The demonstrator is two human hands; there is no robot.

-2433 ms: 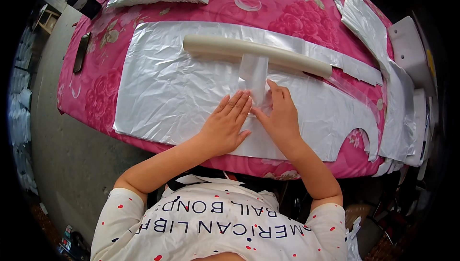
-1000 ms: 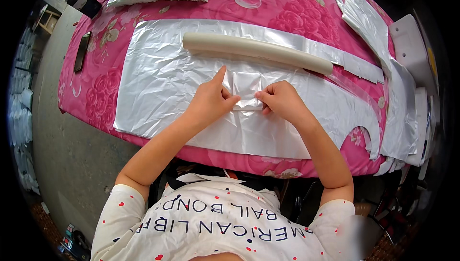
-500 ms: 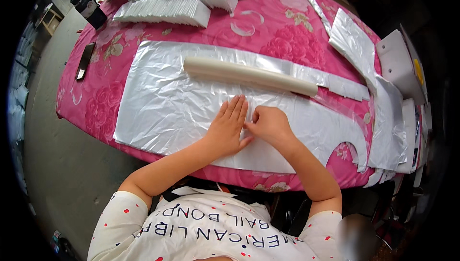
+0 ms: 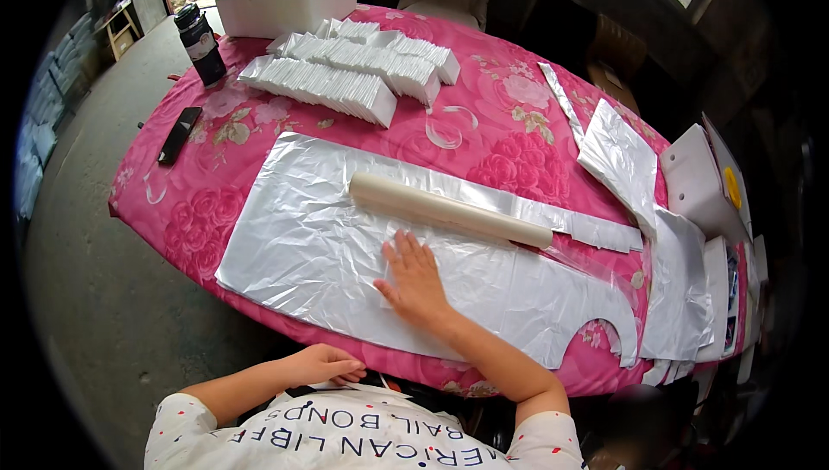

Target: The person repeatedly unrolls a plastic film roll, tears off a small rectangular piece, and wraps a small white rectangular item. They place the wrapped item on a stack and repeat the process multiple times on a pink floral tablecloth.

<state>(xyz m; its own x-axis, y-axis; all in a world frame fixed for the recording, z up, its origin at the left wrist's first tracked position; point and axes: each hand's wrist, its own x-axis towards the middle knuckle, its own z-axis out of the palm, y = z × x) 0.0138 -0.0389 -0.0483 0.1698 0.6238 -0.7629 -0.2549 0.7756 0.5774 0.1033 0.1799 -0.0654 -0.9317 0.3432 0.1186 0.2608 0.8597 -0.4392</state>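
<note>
I see R hand (image 4: 414, 282) mid-frame, fingers spread wide on plastic sheets (image 4: 298, 237); L hand (image 4: 325, 365) lower L-ctr, half-curled, can't tell hold.

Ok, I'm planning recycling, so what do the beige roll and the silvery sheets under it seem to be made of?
The beige roll looks smooth and dull, perhaps cardboard or plastic; its even surface leaves that open. The silvery sheets look like thin, glossy plastic film, judging by their creases and highlights.

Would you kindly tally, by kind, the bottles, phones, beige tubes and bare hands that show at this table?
Bottle: 1
Phone: 1
Beige tube: 1
Bare hands: 2 (left hand, right hand)
Total: 5
</note>
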